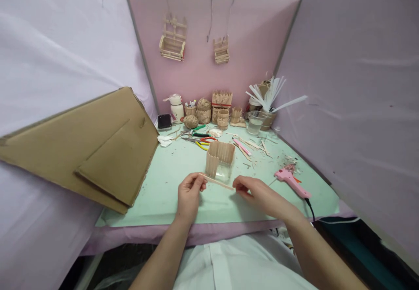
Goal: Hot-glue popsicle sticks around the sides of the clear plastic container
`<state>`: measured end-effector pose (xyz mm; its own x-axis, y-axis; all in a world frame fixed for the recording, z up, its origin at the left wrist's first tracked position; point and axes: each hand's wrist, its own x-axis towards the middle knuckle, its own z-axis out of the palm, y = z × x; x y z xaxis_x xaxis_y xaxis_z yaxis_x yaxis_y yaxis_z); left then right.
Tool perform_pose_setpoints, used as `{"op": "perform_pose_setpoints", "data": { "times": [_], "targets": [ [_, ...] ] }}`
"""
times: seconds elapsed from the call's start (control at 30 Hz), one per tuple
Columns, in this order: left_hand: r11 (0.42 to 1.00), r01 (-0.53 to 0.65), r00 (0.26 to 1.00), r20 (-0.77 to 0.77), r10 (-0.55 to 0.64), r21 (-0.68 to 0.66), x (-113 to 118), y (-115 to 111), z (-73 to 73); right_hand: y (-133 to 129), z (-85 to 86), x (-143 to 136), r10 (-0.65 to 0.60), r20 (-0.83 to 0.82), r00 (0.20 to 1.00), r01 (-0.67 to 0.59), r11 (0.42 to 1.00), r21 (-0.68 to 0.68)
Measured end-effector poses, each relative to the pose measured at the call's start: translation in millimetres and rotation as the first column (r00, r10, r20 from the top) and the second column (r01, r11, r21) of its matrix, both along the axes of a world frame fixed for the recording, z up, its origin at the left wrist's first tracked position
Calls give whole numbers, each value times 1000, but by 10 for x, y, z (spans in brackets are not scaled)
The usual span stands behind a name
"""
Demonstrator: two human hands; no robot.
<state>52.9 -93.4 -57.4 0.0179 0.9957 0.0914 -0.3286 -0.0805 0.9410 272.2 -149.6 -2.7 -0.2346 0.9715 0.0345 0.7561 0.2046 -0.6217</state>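
A thin wooden craft stick (218, 182) stretches between my two hands over the near part of the table. My left hand (190, 191) pinches its left end between thumb and fingers. At the other end, my right hand (250, 190) has its fingertips closed on the stick's tip. Just beyond the stick stands a clear square container (224, 172), partly covered on its sides with upright wooden sticks (213, 161); part of the side towards me is bare. A pink hot glue gun (293, 183) lies to the right of my right hand.
Pliers (203, 141), a pink cutter (242, 146) and stick scraps (253, 143) lie behind the container. Along the back stand a bottle (176, 110), twine balls (191, 122), stick-covered pots (223, 119) and a water cup (254, 126). Cardboard (108, 150) leans at left; glue sticks (270, 95) fill a pot.
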Motion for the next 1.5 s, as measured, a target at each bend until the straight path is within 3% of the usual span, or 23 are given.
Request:
{"op": "perform_pose_setpoints", "data": {
  "times": [0.1, 0.2, 0.37, 0.5, 0.63, 0.73, 0.77, 0.87, 0.93, 1.03, 1.2, 1.37, 1.5],
  "targets": [
    [995, -82, 991, 97, 86, -50, -18, 27, 4, 11, -14, 108, -145, 155, 977, 137, 989, 62],
    [995, -45, 993, 107, 55, -89, -6, 20, 30, 11, -23, 143, -179, 148, 973, 167, 982, 84],
    [993, -4, 994, 111, 17, -115, 23, -4, 49, 7, -75, -23, -106, -117, 987, 121, 984, 128],
    [995, 19, 994, 111, -7, -101, 14, -9, 32, 23, -118, -200, -52, -328, 943, 45, 999, -30],
    [995, 68, 991, 120, -58, -75, 7, -20, 13, 40, -201, -296, -48, -364, 930, 12, 995, -101],
    [994, 79, 990, 125, -69, -77, 1, -32, 15, 46, -298, -321, -63, -282, 957, 102, 987, 126],
    [993, 81, 989, 130, -70, -81, -2, -36, 20, 47, -332, -325, -74, -235, 969, 135, 957, 256],
    [992, 81, 986, 155, -65, -95, -13, -46, 43, 50, -413, -336, -137, -79, 987, 157, 792, 589],
    [991, 76, 983, 174, -56, -111, -15, -52, 61, 53, -445, -344, -171, 0, 985, 124, 714, 689],
    [991, 52, 981, 192, -27, -127, -6, -56, 83, 61, -466, -355, -165, 29, 986, 88, 658, 747],
    [993, 5, 980, 199, 19, -120, 8, -54, 93, 71, -461, -366, -78, -82, 994, 113, 700, 705],
    [993, 14, 980, 201, 10, -117, -7, -58, 85, 56, -470, -365, -69, -81, 994, 106, 704, 702],
    [993, 10, 980, 200, 13, -115, -22, -67, 79, 42, -487, -353, -75, -108, 991, 126, 780, 613]
  ]
}}
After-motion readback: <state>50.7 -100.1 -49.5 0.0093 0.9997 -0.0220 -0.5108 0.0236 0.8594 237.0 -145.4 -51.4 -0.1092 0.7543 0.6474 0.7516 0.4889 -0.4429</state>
